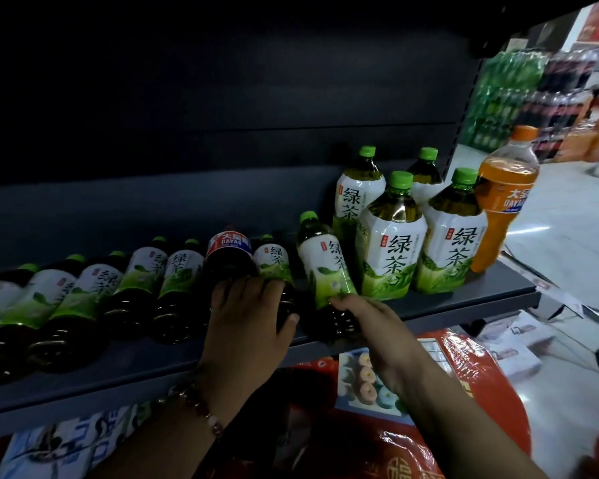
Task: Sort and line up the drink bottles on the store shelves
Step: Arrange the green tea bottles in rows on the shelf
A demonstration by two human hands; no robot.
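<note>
Reaching onto the grey shelf (464,299), both hands are at work on the front row of drinks. The left hand (248,312) is curled over the lower body of the dark cola bottle (227,257), fingers wrapped across its front and thumb out to the right, so its grip is clenched on that bottle. The right hand (367,314) comes in from the lower right, and its fingertips (338,300) meet the bottom edge of the label on a small green tea bottle (325,261). This looks like a pinch on the bottle's dark lower part, though the dim light there hides how far the fingers wrap.

The cola bottle stands in the middle of a row of small tea bottles (94,288) running off to the left, with one more small tea bottle (272,259) just to its right. It seems the odd one out and the likely thing to be pulled. It lies straight ahead of the left hand, long axis upright and leaning slightly back, cap away from the person. The tea bottle in the right hand tilts with its green cap leaning left, towards the cola, and its base towards the right wrist.

Further right stand the large tea bottles (391,243), bunched in two ranks, and an orange drink bottle (502,202) at the shelf's end, touching the nearest large one. Each hand is nearer its own bottle, so no crossing is needed.
</note>
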